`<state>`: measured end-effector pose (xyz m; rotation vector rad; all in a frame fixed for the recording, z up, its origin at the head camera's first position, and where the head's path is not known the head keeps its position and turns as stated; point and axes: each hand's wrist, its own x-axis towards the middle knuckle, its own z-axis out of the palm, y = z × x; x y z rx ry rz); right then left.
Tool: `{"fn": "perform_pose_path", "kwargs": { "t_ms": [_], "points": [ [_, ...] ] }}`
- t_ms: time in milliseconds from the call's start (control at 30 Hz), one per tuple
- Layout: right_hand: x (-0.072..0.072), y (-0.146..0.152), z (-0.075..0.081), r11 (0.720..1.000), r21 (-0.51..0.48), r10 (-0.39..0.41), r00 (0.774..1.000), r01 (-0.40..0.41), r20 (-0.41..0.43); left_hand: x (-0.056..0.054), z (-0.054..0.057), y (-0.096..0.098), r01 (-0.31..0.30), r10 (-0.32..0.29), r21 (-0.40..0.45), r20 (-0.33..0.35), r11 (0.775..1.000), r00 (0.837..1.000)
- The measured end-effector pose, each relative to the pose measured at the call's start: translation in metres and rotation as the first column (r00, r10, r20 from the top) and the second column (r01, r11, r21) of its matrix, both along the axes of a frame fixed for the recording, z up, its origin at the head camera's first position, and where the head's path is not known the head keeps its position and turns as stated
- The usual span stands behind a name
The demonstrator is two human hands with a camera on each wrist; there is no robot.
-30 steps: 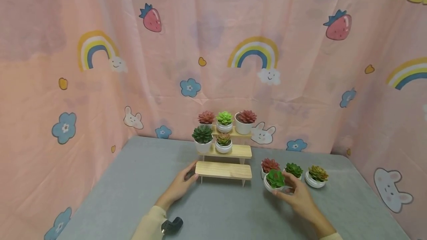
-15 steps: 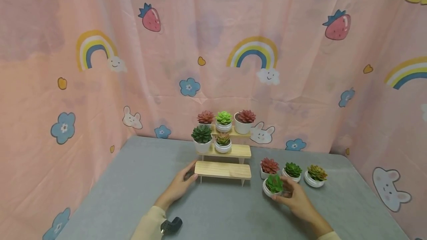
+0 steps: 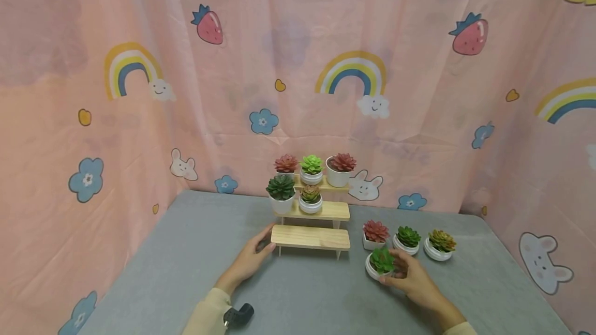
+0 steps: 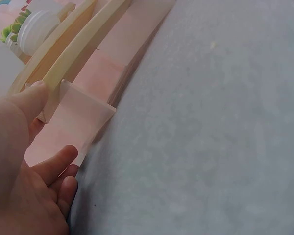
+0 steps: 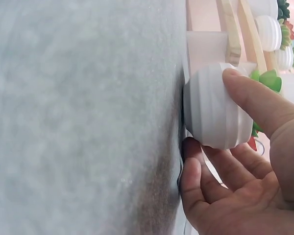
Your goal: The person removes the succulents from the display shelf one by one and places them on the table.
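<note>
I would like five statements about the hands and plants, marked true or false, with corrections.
1. The right hand holds a green succulent in a round, ribbed white pot. True.
2. The left hand touches the lowest pale wooden shelf. True.
3. The held pot stands on that shelf. False: it is right of the shelf.
4. On the grey table, a red succulent in a square white pot stands left of a yellowish succulent in a round white pot. True.
5. Both hands hold plants. False: only the right does.
</note>
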<state>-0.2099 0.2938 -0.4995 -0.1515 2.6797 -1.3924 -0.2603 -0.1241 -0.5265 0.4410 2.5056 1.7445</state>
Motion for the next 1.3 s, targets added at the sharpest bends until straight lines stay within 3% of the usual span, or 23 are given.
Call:
{"fn": "perform_pose_path", "kwargs": {
  "t_ms": [600,1300],
  "points": [
    [-0.002,0.003,0.001,0.999,-0.017,0.051,0.997,-0.051,0.055,0.001,0.001,-0.002,-0.019,0.019,-0.018,-0.009,1.000,1.000],
    [0.000,0.012,-0.003,0.993,-0.064,0.095,0.995,-0.095,0.011,-0.002,-0.003,0.000,-0.015,0.015,-0.010,0.002,1.000,1.000]
  ]
}}
